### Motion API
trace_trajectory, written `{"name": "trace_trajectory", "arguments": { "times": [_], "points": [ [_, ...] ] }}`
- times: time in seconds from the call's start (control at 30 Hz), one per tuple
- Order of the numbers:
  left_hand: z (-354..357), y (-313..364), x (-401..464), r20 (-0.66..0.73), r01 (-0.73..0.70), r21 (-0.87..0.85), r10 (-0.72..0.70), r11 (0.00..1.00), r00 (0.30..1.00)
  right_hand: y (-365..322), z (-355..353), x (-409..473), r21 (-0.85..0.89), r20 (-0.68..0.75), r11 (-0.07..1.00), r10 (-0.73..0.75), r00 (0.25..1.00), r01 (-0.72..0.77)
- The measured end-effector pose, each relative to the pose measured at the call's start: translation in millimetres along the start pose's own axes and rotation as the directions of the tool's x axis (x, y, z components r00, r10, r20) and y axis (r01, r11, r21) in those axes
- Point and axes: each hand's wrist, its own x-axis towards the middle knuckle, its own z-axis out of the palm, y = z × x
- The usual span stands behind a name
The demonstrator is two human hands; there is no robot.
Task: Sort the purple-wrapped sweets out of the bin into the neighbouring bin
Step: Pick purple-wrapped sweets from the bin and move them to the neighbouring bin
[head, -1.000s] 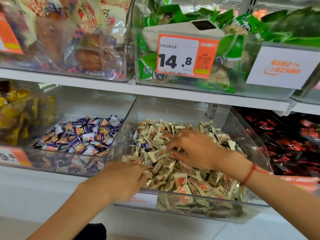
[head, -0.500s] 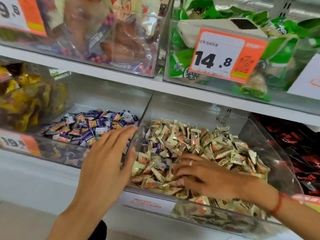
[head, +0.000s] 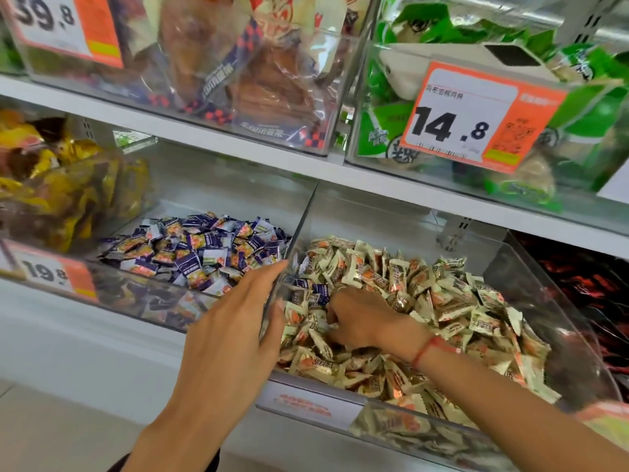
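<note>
A clear bin (head: pixel 343 401) holds a heap of cream-wrapped sweets (head: pixel 442 301). A few purple-wrapped sweets (head: pixel 311 290) lie among them at the bin's left side. The neighbouring bin (head: pixel 143 303) to the left holds a pile of purple-wrapped sweets (head: pixel 204 248). My right hand (head: pixel 357 318) is down in the cream heap just in front of the stray purple ones, fingers curled round sweets; which wrappers it grips is hidden. My left hand (head: pixel 238 321) is flat, with straight fingers, against the outside of the clear wall between the two bins, and holds nothing.
A bin of yellow packs (head: pixel 51 185) stands at far left, and dark red packs (head: pixel 585 287) at far right. The upper shelf (head: pixel 204 137) carries bins of large snack bags and green packs, with a 14.8 price tag (head: pixel 469 120). A 19.8 tag (head: pixel 51 272) fronts the lower left.
My left hand rose from the front of the cream bin to the dividing wall and opened flat. My right hand slid to the bin's left side and curled its fingers into the heap.
</note>
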Motion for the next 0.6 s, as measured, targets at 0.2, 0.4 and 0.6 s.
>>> {"name": "trace_trajectory", "arguments": {
  "times": [0.2, 0.4, 0.6],
  "points": [
    [1, 0, 0, -0.054, -0.030, -0.047, 0.027, 0.998, 0.998, 29, -24, -34, 0.567, 0.132, 0.820, -0.181, 0.974, 0.076],
    [4, 11, 2, -0.029, -0.135, -0.048, 0.134, 0.990, 0.991, 10, -34, -88, 0.858, -0.116, 0.484, -0.145, 0.983, 0.173],
    [13, 17, 7, -0.131, -0.120, -0.249, 0.090, 0.961, 0.987, -14, -49, -85, 0.918, -0.246, 0.305, -0.058, 0.968, 0.252]
  ]
}}
